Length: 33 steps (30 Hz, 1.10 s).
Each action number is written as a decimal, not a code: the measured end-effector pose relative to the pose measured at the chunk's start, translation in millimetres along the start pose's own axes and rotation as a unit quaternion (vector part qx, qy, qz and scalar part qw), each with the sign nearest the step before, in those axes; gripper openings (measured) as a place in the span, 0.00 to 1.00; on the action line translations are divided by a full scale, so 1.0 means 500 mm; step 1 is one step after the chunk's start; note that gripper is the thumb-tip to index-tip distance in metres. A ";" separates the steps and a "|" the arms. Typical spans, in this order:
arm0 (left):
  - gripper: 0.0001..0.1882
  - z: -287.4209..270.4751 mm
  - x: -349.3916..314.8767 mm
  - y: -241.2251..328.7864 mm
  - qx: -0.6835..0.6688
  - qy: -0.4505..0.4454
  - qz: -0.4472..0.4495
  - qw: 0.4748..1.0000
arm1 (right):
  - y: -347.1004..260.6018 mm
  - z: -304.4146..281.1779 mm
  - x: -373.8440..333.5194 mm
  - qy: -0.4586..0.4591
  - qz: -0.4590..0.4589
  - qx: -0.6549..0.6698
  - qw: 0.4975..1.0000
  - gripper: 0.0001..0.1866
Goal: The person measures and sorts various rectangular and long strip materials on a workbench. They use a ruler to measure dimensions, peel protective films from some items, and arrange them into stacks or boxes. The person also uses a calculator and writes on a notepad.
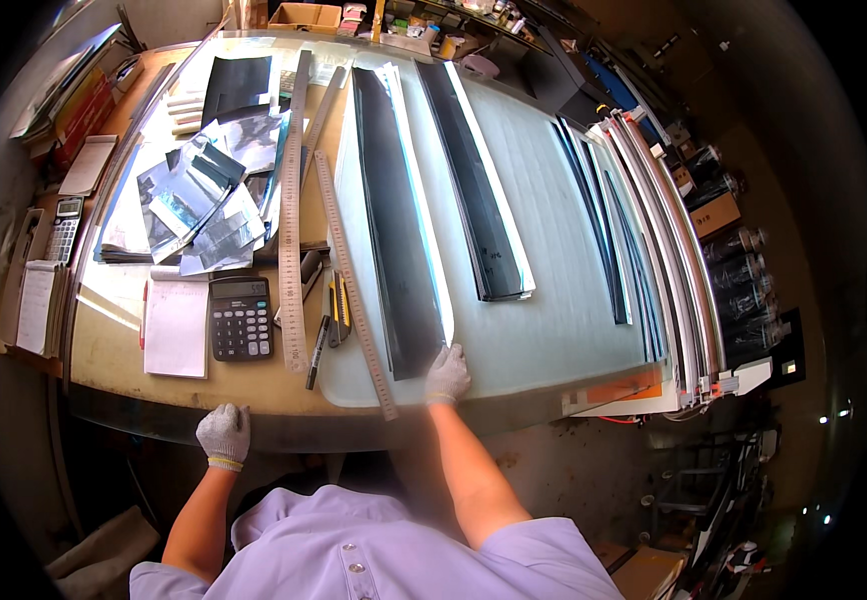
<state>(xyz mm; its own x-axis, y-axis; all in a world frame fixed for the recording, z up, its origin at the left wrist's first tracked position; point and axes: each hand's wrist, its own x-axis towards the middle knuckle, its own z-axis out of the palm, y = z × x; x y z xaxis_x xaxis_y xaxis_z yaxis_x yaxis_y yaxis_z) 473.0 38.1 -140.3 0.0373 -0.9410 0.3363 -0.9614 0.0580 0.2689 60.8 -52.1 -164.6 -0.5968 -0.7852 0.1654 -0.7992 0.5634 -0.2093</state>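
Note:
My right hand (449,375), in a pale knitted glove, is closed at the lower right corner of a long stack of dark film strips (394,220) with white and blue edges. Its fingertips are partly hidden, and the stack lies flat on the glass tabletop. My left hand (224,437), gloved too, is curled into a fist at the table's front edge, with no object visible in it. A second stack of dark strips (474,190) lies further right. Left of the first stack is a long steel ruler (349,270).
A calculator (242,318), a notepad (176,325), a black marker (318,352), a yellow cutter (343,304) and a wide ruler (295,220) lie on the left. Beyond them is a pile of film offcuts (204,190). Narrow blue-edged strips (594,220) lie near the rolls (669,240) at right.

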 end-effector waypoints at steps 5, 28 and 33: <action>0.16 0.000 0.000 -0.001 -0.003 0.001 0.005 1.000 | -0.009 -0.018 -0.004 -0.007 -0.002 0.004 1.000 0.16; 0.16 0.002 -0.002 -0.002 0.003 0.006 0.008 1.000 | 0.029 -0.011 0.001 0.077 -0.001 0.237 0.968 0.15; 0.16 0.002 0.000 0.003 -0.006 0.001 -0.002 1.000 | 0.070 -0.021 0.043 -0.039 0.122 0.477 0.869 0.15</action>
<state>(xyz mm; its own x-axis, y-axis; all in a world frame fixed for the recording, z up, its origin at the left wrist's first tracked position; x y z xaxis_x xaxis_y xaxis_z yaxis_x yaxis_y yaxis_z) 471.5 37.7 -140.9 0.0421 -0.9405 0.3373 -0.9581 0.0578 0.2806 19.0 -46.6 -158.1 -0.7039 -0.7082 -0.0550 -0.2040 0.2757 -0.9394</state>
